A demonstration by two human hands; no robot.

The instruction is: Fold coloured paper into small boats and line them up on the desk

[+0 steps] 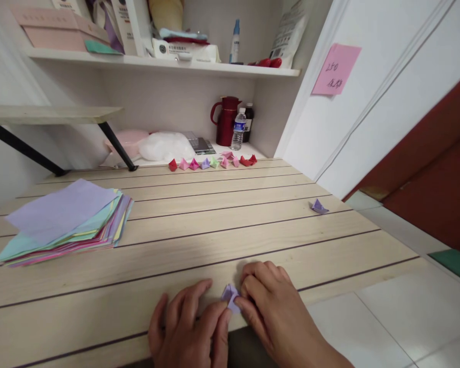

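Note:
A small folded lilac paper piece (230,297) lies at the near edge of the wooden table (199,240). Both hands pinch it. My left hand (189,329) grips its left side with thumb and fingers curled. My right hand (270,306) presses on its right side with bent fingers. A stack of coloured paper sheets (67,222) with a lilac sheet on top lies at the left. One folded purple paper shape (319,206) sits alone at the right. A row of several small folded paper shapes (214,162) in red, pink, purple and green lines the table's far edge.
Behind the table a white shelf unit holds a red jug (226,120), a water bottle (238,129), a pink bowl (128,140) and a white bag (166,145). A pink sticky note (335,69) hangs on the white wall at the right. Tiled floor lies right of the table.

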